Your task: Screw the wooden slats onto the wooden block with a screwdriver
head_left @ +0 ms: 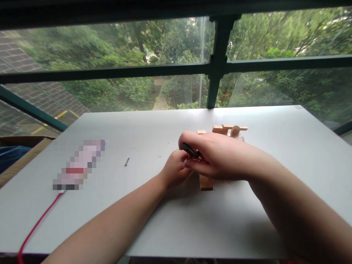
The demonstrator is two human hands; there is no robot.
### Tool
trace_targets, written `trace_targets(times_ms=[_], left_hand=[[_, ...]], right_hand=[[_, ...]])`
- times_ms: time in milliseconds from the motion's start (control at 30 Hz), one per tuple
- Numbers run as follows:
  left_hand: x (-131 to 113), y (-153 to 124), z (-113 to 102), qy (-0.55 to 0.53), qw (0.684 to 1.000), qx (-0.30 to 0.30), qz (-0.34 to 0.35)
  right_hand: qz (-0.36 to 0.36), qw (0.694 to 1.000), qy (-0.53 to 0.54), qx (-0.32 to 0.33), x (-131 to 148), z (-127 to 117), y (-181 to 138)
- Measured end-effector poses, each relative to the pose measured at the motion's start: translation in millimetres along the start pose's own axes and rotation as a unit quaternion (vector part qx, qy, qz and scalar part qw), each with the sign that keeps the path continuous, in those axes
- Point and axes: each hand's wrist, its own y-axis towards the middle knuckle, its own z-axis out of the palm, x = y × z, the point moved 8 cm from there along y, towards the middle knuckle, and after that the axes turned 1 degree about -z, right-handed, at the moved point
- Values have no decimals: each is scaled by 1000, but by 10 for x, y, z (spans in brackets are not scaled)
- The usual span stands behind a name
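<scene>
Both my hands meet at the middle of a white table [247, 220]. My right hand [217, 156] is closed around a small dark tool [189, 149], whose end sticks out toward the left. My left hand [176, 167] is curled just under and left of it, its fingers pinched at something hidden by the right hand. A light wooden assembly [229, 130] of small blocks and bars lies behind and under my hands, with one wooden strip [206, 182] showing below my right palm.
A small dark screw or pin [127, 161] lies on the table left of my hands. Further left is a blurred flat card [79, 165] with a red cord [38, 223] running to the front edge. Windows stand behind the table; a cardboard box [16, 157] sits at the left.
</scene>
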Motion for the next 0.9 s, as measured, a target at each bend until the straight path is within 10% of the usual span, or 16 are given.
trace_targets(times_ms=[700,900], left_hand=[[-22,-3,-13,21,1000,-6,11],[-67,19,-12,13,1000,-8,2]], right_hand=[[-10,999,-10,28,2,3,11],[16,997,-33,-61,-77,-119,15]])
